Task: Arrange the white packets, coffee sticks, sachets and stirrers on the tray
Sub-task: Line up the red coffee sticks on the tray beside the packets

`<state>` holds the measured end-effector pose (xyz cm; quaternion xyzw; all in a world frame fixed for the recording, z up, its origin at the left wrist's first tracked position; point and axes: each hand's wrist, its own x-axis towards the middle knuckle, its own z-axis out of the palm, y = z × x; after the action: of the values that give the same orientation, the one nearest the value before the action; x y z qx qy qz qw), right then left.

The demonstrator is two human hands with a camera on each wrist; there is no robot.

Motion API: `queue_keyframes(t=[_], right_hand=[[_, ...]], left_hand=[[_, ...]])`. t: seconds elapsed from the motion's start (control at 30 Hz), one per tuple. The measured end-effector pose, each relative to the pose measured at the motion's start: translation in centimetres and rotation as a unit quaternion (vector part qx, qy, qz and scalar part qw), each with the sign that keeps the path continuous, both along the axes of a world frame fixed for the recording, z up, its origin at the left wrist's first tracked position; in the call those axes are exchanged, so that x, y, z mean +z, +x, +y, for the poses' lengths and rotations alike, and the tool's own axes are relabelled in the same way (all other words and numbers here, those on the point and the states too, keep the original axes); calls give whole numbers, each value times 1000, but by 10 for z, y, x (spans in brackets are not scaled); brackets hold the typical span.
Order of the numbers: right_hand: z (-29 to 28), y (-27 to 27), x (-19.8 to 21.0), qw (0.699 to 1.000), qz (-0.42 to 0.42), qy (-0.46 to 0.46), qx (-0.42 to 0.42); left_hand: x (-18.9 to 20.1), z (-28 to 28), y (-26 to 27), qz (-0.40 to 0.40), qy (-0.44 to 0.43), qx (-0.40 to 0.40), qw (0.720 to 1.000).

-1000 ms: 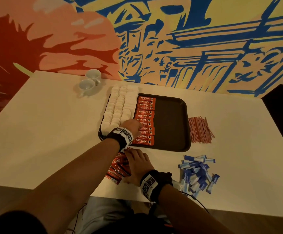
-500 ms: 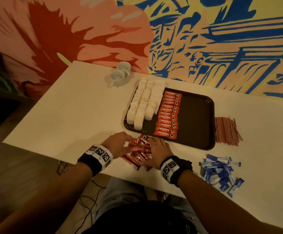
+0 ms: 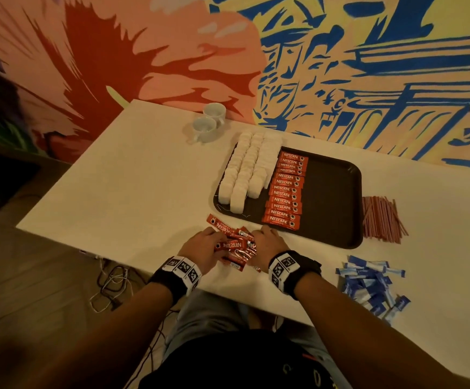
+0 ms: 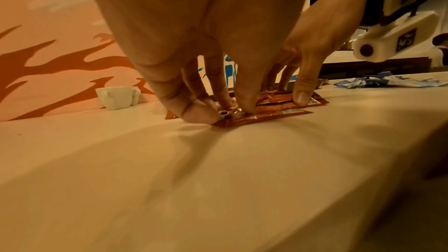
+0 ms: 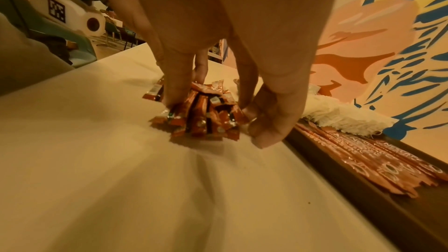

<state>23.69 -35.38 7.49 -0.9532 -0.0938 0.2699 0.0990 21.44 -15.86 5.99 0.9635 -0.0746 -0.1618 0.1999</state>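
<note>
Both hands are down on a loose pile of red sticks (image 3: 235,245) on the bench (image 3: 132,175), just in front of the tray (image 3: 332,197). The left hand (image 3: 204,247) pinches one end of the pile with thumb and bent fingers. The right hand (image 3: 270,242) has its bent fingers pushed against the other end, so each grip squeezes the pile from its side.

The sticks are thin and shiny, so I think some could slip out if the hands lift the whole pile at once. 1 stick (image 3: 219,223) already lies apart, at the far left of the pile, and it could get left behind. The pile is close to the bench's near edge, so a pushed stick could fall to the floor. A bump on the tray could mess up the neat row (image 3: 285,189) and the white packets (image 3: 245,169) on it.

The bench is pale and smooth. The blue sachets (image 3: 371,284) and the stirrers (image 3: 381,217) wait on it to the right. 2 cups (image 3: 208,123) stand at the back. The wall (image 3: 368,66) has a big painting in red, pink, yellow and blue. Wires (image 3: 113,284) lie on the floor
</note>
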Motion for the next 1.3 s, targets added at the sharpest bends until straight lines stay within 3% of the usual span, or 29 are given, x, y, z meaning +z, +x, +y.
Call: queue_keyframes(t=[0.5,0.73,0.87,1.03,1.3], right_hand=[[-1,9,8,999,21,-30,6],[-14,6,8,996,54,-28,-65],[-24,1,5,995,47,-26,-82],[-34,-2,3,996,32,-2,-80],[-38,-6,7,993,65,82,-58]], left_hand=[[2,6,3,-17,4,9,1000],[9,21,6,-19,-71,119,990],[12,25,11,-25,-92,122,988],[28,3,14,7,-116,100,988],[33,-37,30,84,-211,119,967]])
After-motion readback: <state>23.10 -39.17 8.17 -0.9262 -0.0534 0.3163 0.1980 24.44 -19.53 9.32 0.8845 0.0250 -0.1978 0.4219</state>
